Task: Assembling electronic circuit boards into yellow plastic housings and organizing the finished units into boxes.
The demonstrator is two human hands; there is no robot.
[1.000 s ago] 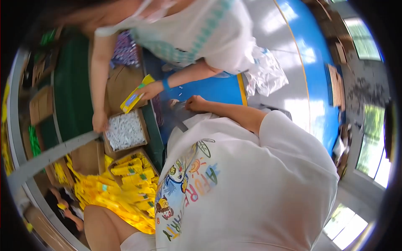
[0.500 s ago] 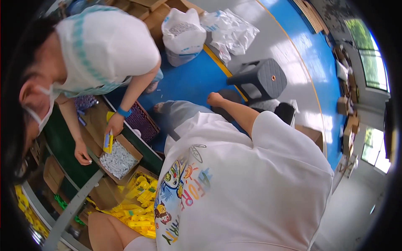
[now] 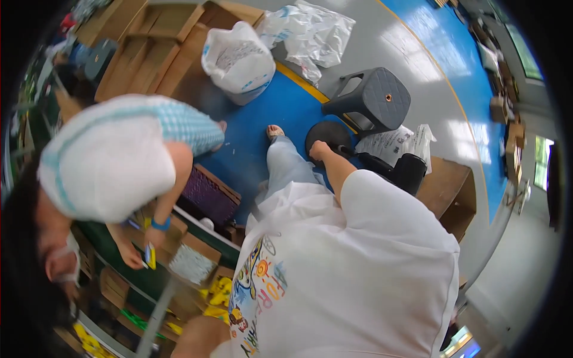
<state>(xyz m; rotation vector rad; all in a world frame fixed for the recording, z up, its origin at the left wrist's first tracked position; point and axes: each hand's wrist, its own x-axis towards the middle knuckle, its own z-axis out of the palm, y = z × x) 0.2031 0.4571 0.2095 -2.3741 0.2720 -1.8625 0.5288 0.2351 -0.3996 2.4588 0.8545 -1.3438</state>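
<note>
My right arm reaches out past my white printed shirt, and my right hand (image 3: 319, 150) is closed, fingers curled. It lies against a dark round disc (image 3: 328, 138) beside a black bar; what it grips, if anything, is hidden. Of my left arm only a bare part (image 3: 203, 334) shows at the lower edge; the left hand is out of sight. At left a masked co-worker bends over a green work surface, holding a small yellow piece (image 3: 150, 256) and a tiny white part close together. By their hands stands a carton (image 3: 206, 249) of small white parts.
Yellow pieces (image 3: 219, 292) lie beside that carton. A dark plastic stool (image 3: 385, 101) stands on the floor, with a white sack (image 3: 239, 62) and crumpled plastic sheeting (image 3: 325, 33) beyond. Near my right arm are a black cylinder (image 3: 410, 173) and a cardboard box (image 3: 444, 185).
My view has shifted, bringing my foot and more floor into sight. My right hand stays closed near the dark disc. The co-worker's hands have come together at the yellow piece.
</note>
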